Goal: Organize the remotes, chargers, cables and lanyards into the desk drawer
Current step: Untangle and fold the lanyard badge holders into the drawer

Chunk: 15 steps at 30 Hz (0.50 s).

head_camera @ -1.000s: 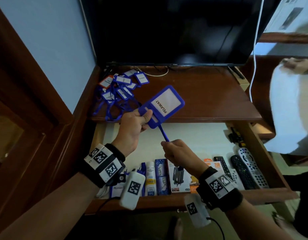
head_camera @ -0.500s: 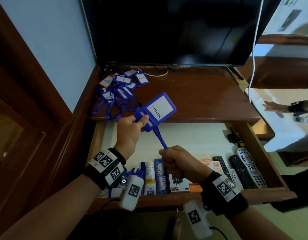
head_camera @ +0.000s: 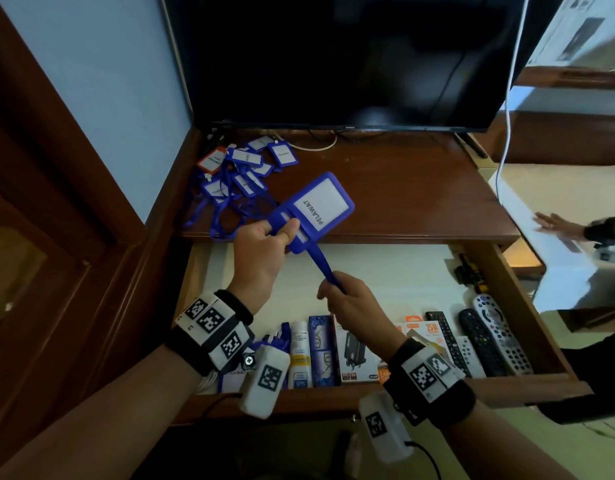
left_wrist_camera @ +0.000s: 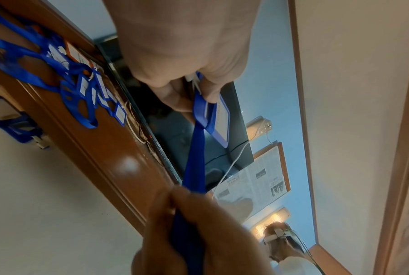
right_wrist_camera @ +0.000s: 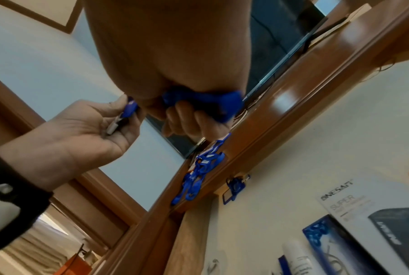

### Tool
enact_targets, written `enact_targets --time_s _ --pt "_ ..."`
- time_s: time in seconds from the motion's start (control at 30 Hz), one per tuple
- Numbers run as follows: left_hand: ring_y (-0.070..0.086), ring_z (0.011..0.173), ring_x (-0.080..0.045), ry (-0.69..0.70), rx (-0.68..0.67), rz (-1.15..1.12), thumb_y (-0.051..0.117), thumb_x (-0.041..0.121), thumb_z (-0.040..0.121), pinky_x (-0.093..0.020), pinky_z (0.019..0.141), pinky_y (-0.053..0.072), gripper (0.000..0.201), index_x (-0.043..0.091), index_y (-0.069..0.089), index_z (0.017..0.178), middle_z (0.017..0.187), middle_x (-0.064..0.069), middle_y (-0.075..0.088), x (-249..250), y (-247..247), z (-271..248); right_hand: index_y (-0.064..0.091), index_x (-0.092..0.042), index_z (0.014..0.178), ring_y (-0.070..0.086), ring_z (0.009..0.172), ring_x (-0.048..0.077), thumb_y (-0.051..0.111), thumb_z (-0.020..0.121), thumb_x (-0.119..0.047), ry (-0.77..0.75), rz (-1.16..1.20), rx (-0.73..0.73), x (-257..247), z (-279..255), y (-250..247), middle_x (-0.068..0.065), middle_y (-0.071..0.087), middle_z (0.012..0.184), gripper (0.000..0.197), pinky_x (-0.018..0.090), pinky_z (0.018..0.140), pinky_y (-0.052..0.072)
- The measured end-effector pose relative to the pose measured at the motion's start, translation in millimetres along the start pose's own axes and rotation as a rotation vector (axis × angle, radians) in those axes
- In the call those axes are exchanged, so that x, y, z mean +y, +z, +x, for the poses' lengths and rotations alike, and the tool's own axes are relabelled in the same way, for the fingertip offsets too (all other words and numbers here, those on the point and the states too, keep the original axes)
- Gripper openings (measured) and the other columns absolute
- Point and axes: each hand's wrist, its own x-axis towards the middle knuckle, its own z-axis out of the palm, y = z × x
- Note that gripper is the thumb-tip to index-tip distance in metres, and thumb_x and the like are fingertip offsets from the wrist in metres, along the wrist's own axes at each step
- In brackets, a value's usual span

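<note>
My left hand [head_camera: 264,242] pinches the lower end of a blue badge holder [head_camera: 319,206] marked PELAWAT, held up over the open drawer [head_camera: 527,296]. Its blue strap [head_camera: 325,266] runs taut down to my right hand [head_camera: 347,299], which grips the bunched strap [right_wrist_camera: 213,104] in a fist. In the left wrist view the badge holder [left_wrist_camera: 218,119] and strap [left_wrist_camera: 194,167] hang between both hands. A heap of blue lanyards [head_camera: 236,178] lies on the desk top at the back left. Remotes [head_camera: 486,337] and charger boxes [head_camera: 354,351] line the drawer's front.
A dark TV [head_camera: 340,57] stands at the back of the desk [head_camera: 403,195], with a white cable [head_camera: 506,98] hanging on its right. Another person's hand [head_camera: 558,223] rests on white paper at the far right. A badge lies in the drawer's front left corner [head_camera: 229,374].
Both hands and the badge holder dropped and came nearer over the drawer, then steadied. The other person's paper at the right was lowered and their hand now lies on it.
</note>
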Motion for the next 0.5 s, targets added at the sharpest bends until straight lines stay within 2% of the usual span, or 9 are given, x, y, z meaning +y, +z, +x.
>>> enact_targets --time_s 0.07,0.17,0.27,0.3,0.33,0.37,0.43,0.5 --pt "0.068 0.082 -0.031 0.008 0.048 -0.007 0.068 0.017 0.088 -0.054 0.081 0.055 0.016 0.019 0.067 0.072 0.083 -0.009 0.071 0 -6 7 0.054 -0.012 0.074 0.037 0.047 0.007 0.042 0.098 -0.013 0.020 0.014 -0.047 3 -5 -5 -0.007 0.043 0.054 0.028 0.019 0.046 0.032" --pt "0.066 0.078 -0.035 0.075 0.095 0.074 0.068 0.023 0.088 -0.053 0.078 0.054 0.018 0.016 0.065 0.071 0.083 -0.015 0.070 -6 -13 16 0.048 -0.014 0.068 0.037 0.047 0.006 0.042 0.102 -0.024 0.033 0.034 -0.138 4 -13 -10 -0.007 0.043 0.052 0.036 0.018 0.051 0.033" --pt "0.064 0.069 -0.025 0.234 0.061 0.340 0.067 0.028 0.088 -0.035 0.066 0.052 0.026 0.005 0.065 0.078 0.074 -0.010 0.068 -23 -13 18 0.045 -0.013 0.063 0.035 0.048 0.009 0.041 0.102 -0.026 0.010 0.115 -0.266 -7 -20 -14 0.000 0.039 0.055 0.041 0.018 0.050 0.033" --pt "0.058 0.061 -0.022 0.287 0.027 0.432 0.068 0.028 0.087 -0.028 0.059 0.047 0.029 0.003 0.062 0.074 0.066 -0.006 0.062 -30 -12 16 0.044 -0.013 0.061 0.033 0.047 0.010 0.040 0.102 -0.024 -0.008 0.165 -0.296 -12 -22 -15 0.001 0.038 0.054 0.042 0.018 0.048 0.032" --pt "0.050 0.054 -0.020 0.327 -0.023 0.511 0.068 0.028 0.087 -0.027 0.054 0.040 0.032 0.003 0.058 0.070 0.060 -0.004 0.054 -37 -10 12 0.044 -0.012 0.061 0.032 0.045 0.010 0.039 0.102 -0.022 -0.027 0.215 -0.309 -18 -23 -15 0.001 0.037 0.053 0.043 0.019 0.046 0.030" --pt "0.045 0.053 -0.020 0.354 -0.094 0.578 0.067 0.029 0.087 -0.031 0.054 0.037 0.037 0.002 0.054 0.067 0.058 -0.004 0.048 -44 -8 9 0.045 -0.012 0.062 0.030 0.044 0.011 0.038 0.103 -0.021 -0.043 0.257 -0.305 -23 -23 -17 0.002 0.036 0.053 0.043 0.019 0.045 0.028" --pt "0.048 0.059 -0.024 0.372 -0.270 0.689 0.060 0.033 0.086 -0.034 0.057 0.038 0.036 0.000 0.058 0.071 0.065 -0.009 0.053 -57 -5 3 0.046 -0.012 0.063 0.026 0.043 0.013 0.037 0.103 -0.019 -0.052 0.325 -0.255 -30 -20 -20 0.004 0.034 0.053 0.042 0.022 0.043 0.023" --pt "0.054 0.066 -0.027 0.403 -0.443 0.758 0.058 0.022 0.082 -0.033 0.060 0.039 0.020 0.002 0.062 0.077 0.072 -0.007 0.058 -62 -3 -4 0.046 -0.012 0.063 0.023 0.044 0.014 0.038 0.102 -0.021 -0.023 0.353 -0.177 -33 -15 -26 0.004 0.031 0.051 0.041 0.024 0.043 0.018"
